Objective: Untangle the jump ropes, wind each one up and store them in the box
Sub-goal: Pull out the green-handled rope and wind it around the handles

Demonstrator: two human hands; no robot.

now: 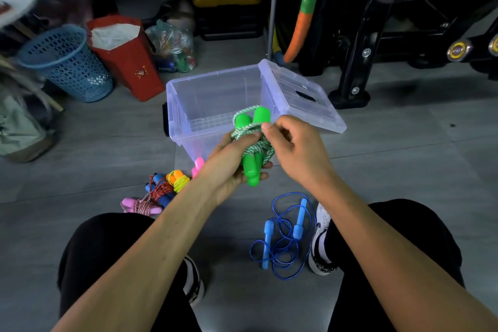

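A green-handled jump rope [252, 143], wound into a bundle of green-and-white cord around its two handles, is held above the floor [390, 148], just in front of the near wall of the clear plastic box [188, 105]. The bundle is gripped from below by the left hand [229, 167], whose fingers are curled under the handles and whose thumb is pressed across the windings. The cord at the upper right of the bundle is pinched by the curled fingers of the right hand [291, 143].

The box is seen open on the floor, with its clear lid [304, 94] leaned against its right rim; nothing can be made out inside it.

Left of the box's near corner, a cluster of wound ropes is laid on the floor: a red cord with blue handles [159, 191], a yellow cord with orange handles [179, 179], a red-and-white cord with pink handles [138, 203], and a further pink handle [199, 166] partly hidden behind the left wrist.

An unwound blue jump rope [285, 234] is spread in loose loops on the floor between the person's shoes, its two light-blue handles lying apart.

A blue perforated basket [67, 62] and a red bag [126, 59] are stood at the far left of the floor.
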